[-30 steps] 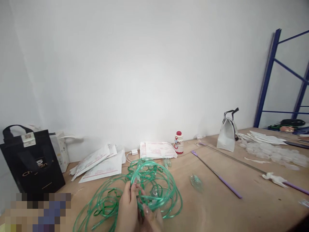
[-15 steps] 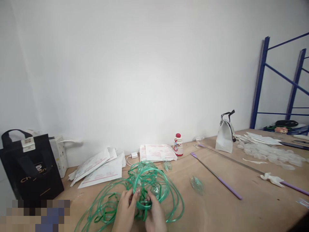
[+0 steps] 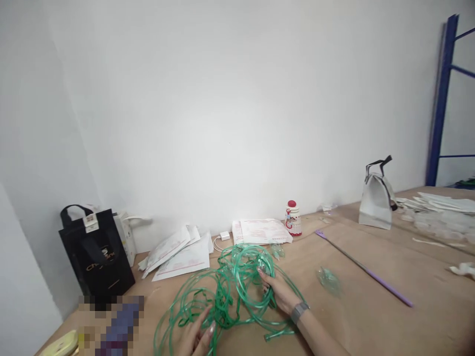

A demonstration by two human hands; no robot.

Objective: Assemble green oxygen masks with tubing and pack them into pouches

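Observation:
A loose heap of clear green plastic tubing point(image 3: 174, 291) lies on the table in front of me, with flat darker green straps point(image 3: 222, 301) tangled in it. My right hand point(image 3: 276, 289), with a grey watch on its wrist, grips a round coil of this tubing point(image 3: 238, 277) by its right side. Low in the view, my left hand point(image 3: 196, 333) is beside the straps, thumb and forefinger apart; its other fingers are partly hidden. Clear green-tinted plastic pieces, like face masks, sit behind the coil, and another such piece point(image 3: 329, 281) lies apart to the right.
Behind the heap are white printed packets point(image 3: 183, 264) and a red-capped bottle point(image 3: 294, 220). A black bag point(image 3: 98, 257) stands at left, a white bag point(image 3: 375, 202) at right. A purple-ended rod point(image 3: 371, 274) lies across the right side, before whitish translucent pieces point(image 3: 441, 222).
My hands have moved apart: the right has gone right with the coil, the left down and away from it. The view has swung left.

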